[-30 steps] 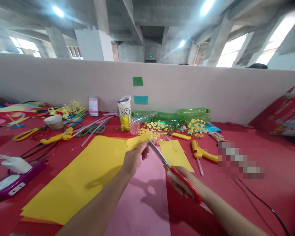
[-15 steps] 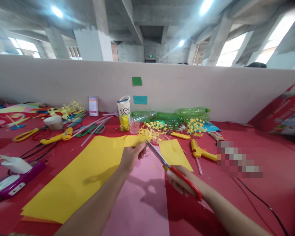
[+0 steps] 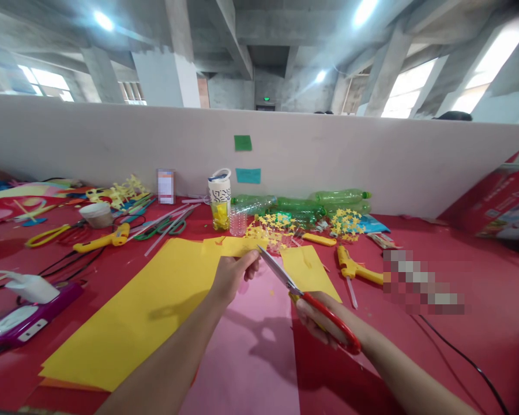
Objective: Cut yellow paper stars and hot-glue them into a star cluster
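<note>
My left hand point(image 3: 237, 275) pinches a small strip of yellow paper point(image 3: 237, 245) between thumb and fingers. In my right hand point(image 3: 318, 317) is a pair of scissors point(image 3: 285, 275) with red handles, its blades pointing up and left. The blade tips are at the strip's right end, close to my left thumb; whether they touch the paper I cannot tell. Below both hands lies a pink sheet point(image 3: 246, 357). Large yellow sheets point(image 3: 125, 311) are spread left of it, and a smaller yellow piece point(image 3: 309, 268) lies to the right. Yellow paper stars point(image 3: 272, 227) cluster beyond my hands.
A yellow glue gun point(image 3: 357, 270) lies to the right, another glue gun point(image 3: 106, 239) to the left. Green plastic bottles point(image 3: 298, 204) and a patterned cup point(image 3: 219, 193) stand or lie by the white partition point(image 3: 303, 150). A purple power strip point(image 3: 34, 314) sits at left.
The view has shifted very slightly. The scissors' red handle sits a little farther right, while the tips stay by the yellow strip. My left hand keeps its pinch.
</note>
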A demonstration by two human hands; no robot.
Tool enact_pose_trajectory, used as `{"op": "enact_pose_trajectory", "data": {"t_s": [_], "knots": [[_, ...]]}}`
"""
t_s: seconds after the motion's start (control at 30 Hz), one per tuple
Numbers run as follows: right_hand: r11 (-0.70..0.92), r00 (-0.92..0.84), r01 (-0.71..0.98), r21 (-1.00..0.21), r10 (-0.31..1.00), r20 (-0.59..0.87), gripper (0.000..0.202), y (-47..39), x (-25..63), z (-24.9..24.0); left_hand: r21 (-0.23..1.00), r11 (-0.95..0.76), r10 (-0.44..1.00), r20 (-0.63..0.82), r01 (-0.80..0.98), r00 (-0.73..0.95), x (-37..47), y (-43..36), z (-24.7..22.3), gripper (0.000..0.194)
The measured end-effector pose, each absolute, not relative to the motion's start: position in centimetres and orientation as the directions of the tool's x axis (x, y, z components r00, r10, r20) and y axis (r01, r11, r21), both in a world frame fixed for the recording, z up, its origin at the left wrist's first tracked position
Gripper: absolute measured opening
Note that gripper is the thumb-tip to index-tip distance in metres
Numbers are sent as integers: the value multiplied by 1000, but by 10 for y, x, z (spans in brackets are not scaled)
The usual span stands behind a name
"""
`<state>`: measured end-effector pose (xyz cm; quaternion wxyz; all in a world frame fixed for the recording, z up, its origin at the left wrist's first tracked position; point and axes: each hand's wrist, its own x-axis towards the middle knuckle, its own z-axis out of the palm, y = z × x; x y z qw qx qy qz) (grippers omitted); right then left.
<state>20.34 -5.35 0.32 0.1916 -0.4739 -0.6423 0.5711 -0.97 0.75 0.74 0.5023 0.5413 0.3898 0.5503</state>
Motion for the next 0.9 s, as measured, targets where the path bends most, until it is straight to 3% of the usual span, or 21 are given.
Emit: {"op": "enact_pose_trajectory", "data": {"t_s": [0.9], "knots": [[-113,-463,420,-900,827,-320,46,-51,204,3,974,-174,976,190,-144,106,-10,10,5,27]]}}
